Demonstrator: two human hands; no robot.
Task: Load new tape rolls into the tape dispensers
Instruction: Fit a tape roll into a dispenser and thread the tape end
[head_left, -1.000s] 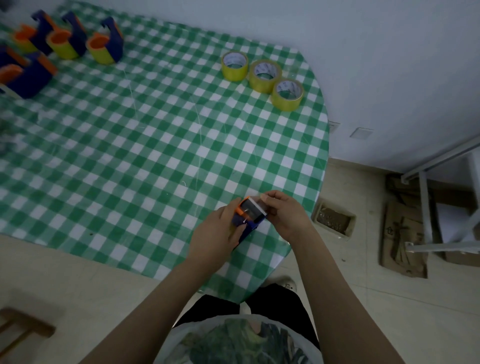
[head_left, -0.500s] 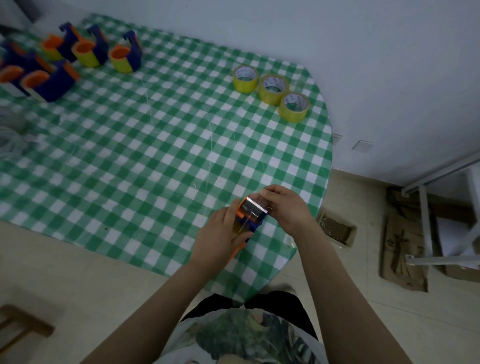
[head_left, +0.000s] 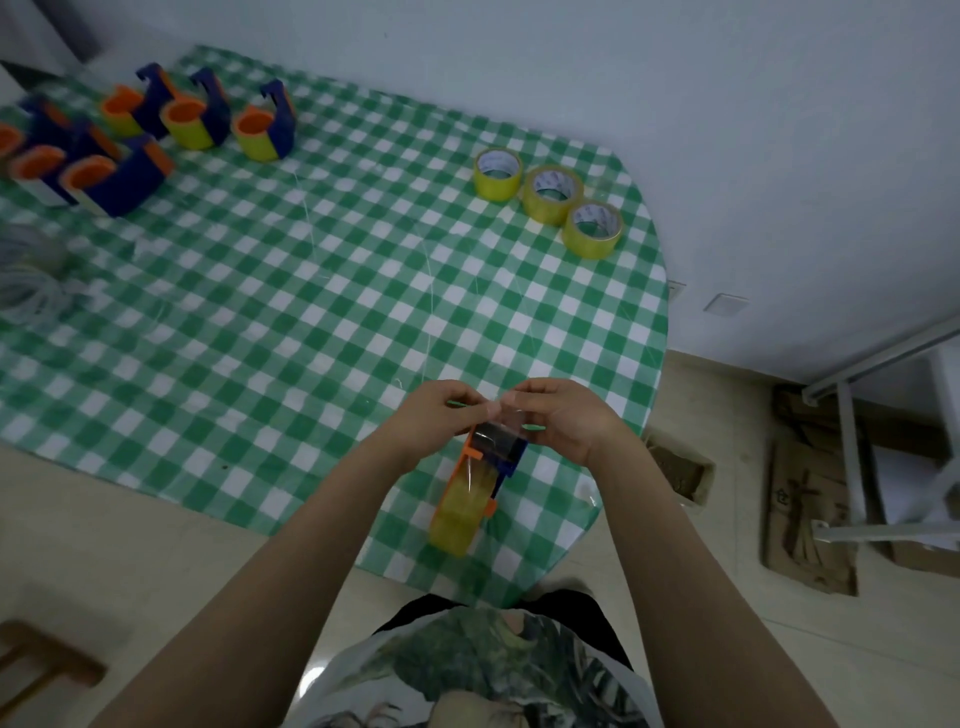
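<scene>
An orange and blue tape dispenser with a yellowish roll in it lies on the checked table near the front edge. A strip of clear tape runs up from its front end. My left hand and my right hand pinch that strip's end between thumb and fingers, just above the dispenser's blade end. Three loose yellow tape rolls stand in a row at the far right of the table. Several loaded dispensers are grouped at the far left.
The green and white checked tablecloth covers a round-cornered table against a pale wall. A coil of clear tubing lies at the left edge. Flattened cardboard and a metal frame lie on the floor to the right.
The dispenser, earlier gripped by my left hand, now lies on the table. Both hands have shifted to the tape's free end and drawn it out from the roll.
</scene>
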